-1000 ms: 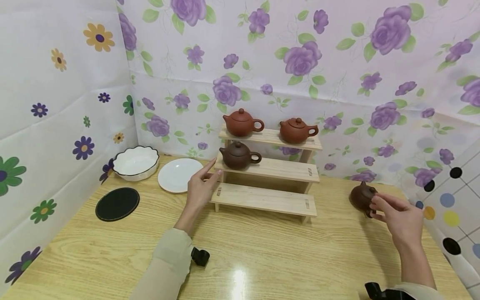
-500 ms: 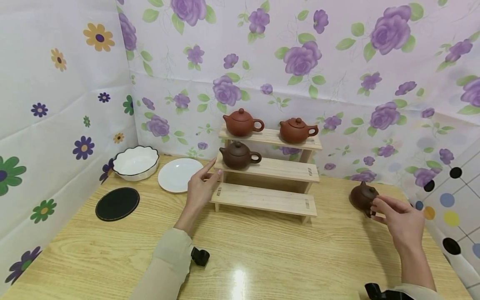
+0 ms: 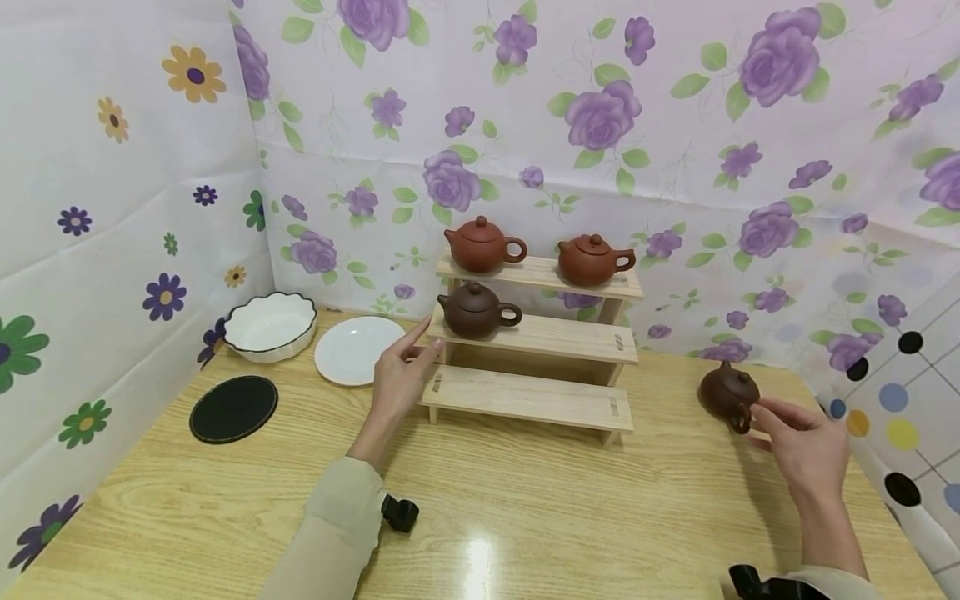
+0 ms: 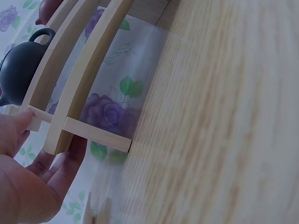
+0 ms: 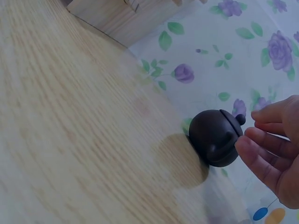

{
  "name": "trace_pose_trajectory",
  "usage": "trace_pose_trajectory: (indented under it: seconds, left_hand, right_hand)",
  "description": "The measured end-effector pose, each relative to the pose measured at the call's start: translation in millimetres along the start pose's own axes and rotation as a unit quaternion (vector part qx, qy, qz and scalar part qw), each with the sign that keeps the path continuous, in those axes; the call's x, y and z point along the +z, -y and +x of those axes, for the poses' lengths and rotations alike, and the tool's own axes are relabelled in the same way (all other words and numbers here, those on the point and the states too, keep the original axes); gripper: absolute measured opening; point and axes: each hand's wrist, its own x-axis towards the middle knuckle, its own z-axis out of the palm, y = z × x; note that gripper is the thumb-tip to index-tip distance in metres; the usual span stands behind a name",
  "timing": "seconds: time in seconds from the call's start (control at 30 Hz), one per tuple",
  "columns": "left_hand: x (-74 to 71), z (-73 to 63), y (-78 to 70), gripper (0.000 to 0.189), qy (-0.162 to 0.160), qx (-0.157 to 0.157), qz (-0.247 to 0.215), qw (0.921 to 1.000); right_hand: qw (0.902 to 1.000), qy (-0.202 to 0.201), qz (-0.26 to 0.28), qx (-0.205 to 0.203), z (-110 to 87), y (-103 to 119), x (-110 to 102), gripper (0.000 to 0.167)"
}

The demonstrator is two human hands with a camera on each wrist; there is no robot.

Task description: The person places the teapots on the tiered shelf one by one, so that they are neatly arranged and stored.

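My left hand (image 3: 401, 375) holds the left end of a three-tier wooden display rack (image 3: 536, 396), thumb and fingers about its side. A dark brown teapot (image 3: 472, 312) sits at the left of the middle tier. Two reddish-brown teapots stand on the top tier, one (image 3: 480, 247) at the left and the other (image 3: 588, 262) at the right. On the table at the right is another dark brown teapot (image 3: 726, 392), its handle turned toward me. My right hand (image 3: 806, 446) has its fingertips (image 5: 247, 144) right at that handle, fingers loosely bent and not wrapped round it.
At the back left stand a white scalloped bowl (image 3: 272, 329) and a white plate (image 3: 356, 354). A round black mat (image 3: 234, 408) lies in front of them. Flowered cloth (image 3: 525, 125) covers the walls behind and at the left.
The teapot at the right has turned, so its handle now shows more toward me. My right fingers have drawn back a little from its body. My left hand keeps its place.
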Motion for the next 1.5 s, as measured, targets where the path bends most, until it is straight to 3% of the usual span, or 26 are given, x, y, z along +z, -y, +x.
trace_pose_trajectory:
  seconds: [0.4, 0.53, 0.7, 0.93, 1.4, 1.5]
  left_hand:
    - [-0.4, 0.1, 0.4, 0.047, -0.010, 0.003, -0.003, 0.9999]
    - [-0.6, -0.6, 0.4, 0.047, -0.007, 0.002, -0.004, 1.0000]
    - [-0.2, -0.2, 0.9, 0.046, -0.007, 0.002, -0.006, 1.0000]
    - [0.0, 0.5, 2.1, 0.047, -0.009, 0.000, -0.007, 0.9999]
    - [0.1, -0.4, 0.6, 0.047, -0.007, -0.002, -0.006, 1.0000]
    - [0.4, -0.5, 0.4, 0.047, -0.005, -0.003, -0.007, 1.0000]
  right_hand:
    - [0.9954, -0.025, -0.089, 0.026, 12.9, -7, -3, 0.019]
    - [0.9894, -0.018, -0.140, 0.033, 13.9, -9, -3, 0.034]
    - [0.9853, -0.011, -0.165, 0.045, 12.6, -11, 0, 0.048]
    - [0.9781, -0.005, -0.206, 0.031, 10.0, -12, 5, 0.057]
    - [0.9521, -0.032, -0.303, -0.026, 10.6, -17, 9, 0.043]
    - [0.9516, -0.040, -0.304, -0.028, 12.1, -20, 8, 0.041]
